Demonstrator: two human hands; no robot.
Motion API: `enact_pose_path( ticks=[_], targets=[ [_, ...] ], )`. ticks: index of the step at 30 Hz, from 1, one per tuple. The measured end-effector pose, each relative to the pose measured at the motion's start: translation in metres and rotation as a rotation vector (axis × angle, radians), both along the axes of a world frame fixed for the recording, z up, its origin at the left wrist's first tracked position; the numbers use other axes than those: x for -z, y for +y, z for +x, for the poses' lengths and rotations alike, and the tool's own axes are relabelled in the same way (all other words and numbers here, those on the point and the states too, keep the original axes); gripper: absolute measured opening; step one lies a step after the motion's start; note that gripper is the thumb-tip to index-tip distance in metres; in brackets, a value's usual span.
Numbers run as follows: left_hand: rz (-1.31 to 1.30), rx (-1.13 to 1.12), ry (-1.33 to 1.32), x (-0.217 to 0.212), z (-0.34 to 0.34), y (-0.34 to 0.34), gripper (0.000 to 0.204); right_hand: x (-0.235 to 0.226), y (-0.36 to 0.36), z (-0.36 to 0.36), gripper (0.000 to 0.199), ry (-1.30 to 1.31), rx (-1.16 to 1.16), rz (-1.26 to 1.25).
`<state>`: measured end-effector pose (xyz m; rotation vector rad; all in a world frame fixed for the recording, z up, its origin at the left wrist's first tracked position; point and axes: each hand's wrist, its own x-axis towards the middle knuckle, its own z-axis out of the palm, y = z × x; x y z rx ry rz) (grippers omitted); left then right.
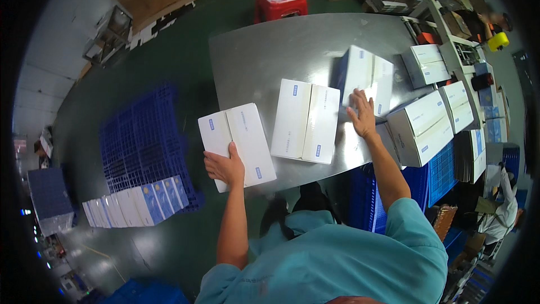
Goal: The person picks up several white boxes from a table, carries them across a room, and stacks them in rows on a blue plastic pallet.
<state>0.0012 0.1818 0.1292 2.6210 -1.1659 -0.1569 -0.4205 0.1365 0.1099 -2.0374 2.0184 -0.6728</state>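
Three white cartons with small blue labels lie side by side on a metal table. My left hand (225, 166) rests on top of the left carton (247, 141), thumb spread away from the fingers, which reach its left edge. That carton overhangs the table's left edge. In the middle sits a carton (306, 121) with a taped seam, touched by neither hand. My right hand (363, 112), fingers spread, touches the near part of the right carton (371, 73), which is slightly blurred.
More white cartons (419, 124) crowd the right end of the metal table (259, 50), beside a conveyor frame (444, 28). A red stool (281, 0) stands beyond the far edge. On the floor at left, a blue pallet (140, 135) bears a row of white and blue boxes (135, 205).
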Motion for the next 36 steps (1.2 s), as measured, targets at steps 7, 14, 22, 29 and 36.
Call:
enact_pose_path(
  ticks=[7, 14, 22, 29, 36],
  targets=[
    [0.025, 0.267, 0.261, -0.014, 0.033, 0.027, 0.091, -0.005, 0.044, 0.026, 0.051, -0.010, -0.018, -0.037],
    [0.161, 0.310, 0.039, -0.023, 0.006, 0.025, 0.091, -0.042, 0.008, -0.004, 0.036, 0.124, 0.066, -0.061],
    [0.154, 0.337, 0.024, -0.011, 0.015, 0.004, 0.091, -0.030, -0.047, -0.022, 0.100, -0.035, 0.706, 0.324],
    [0.038, 0.426, 0.024, -0.003, 0.045, -0.012, 0.086, -0.033, -0.034, 0.010, 0.112, -0.088, 0.558, 0.352],
    [0.060, 0.419, -0.046, -0.003, 0.042, -0.013, 0.087, -0.021, 0.033, 0.018, 0.112, 0.001, 0.543, 0.283]
  ],
)
